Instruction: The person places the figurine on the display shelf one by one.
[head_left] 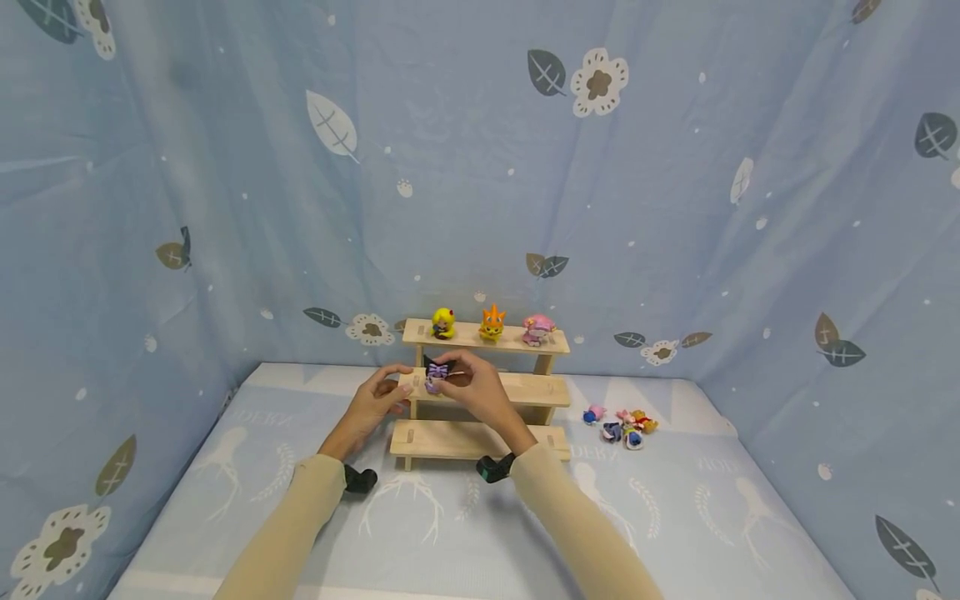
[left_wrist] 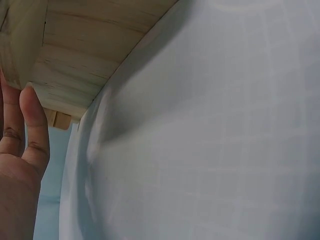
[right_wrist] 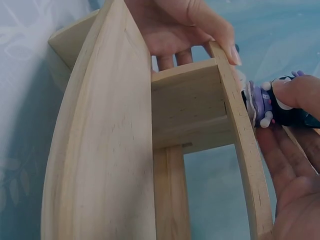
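A three-step wooden display stand (head_left: 480,439) stands on the cloth-covered table. At the left end of its middle shelf (head_left: 536,388), my left hand (head_left: 377,403) grips the board; in the right wrist view its thumb (right_wrist: 220,30) lies over the board's end. Two fingertips of that hand meet the wood in the left wrist view. My right hand (head_left: 480,390) pinches a small purple figurine with a black hood (head_left: 437,377) between thumb and fingers. The figurine is upright, its base right at the middle shelf's surface near the left end.
On the top shelf stand a yellow-haired figurine (head_left: 443,323), an orange spiky figurine (head_left: 492,323) and a pink figurine (head_left: 537,330). Several small figurines (head_left: 633,438) lie on the table right of the stand. A blue patterned curtain (head_left: 480,167) hangs behind and at both sides.
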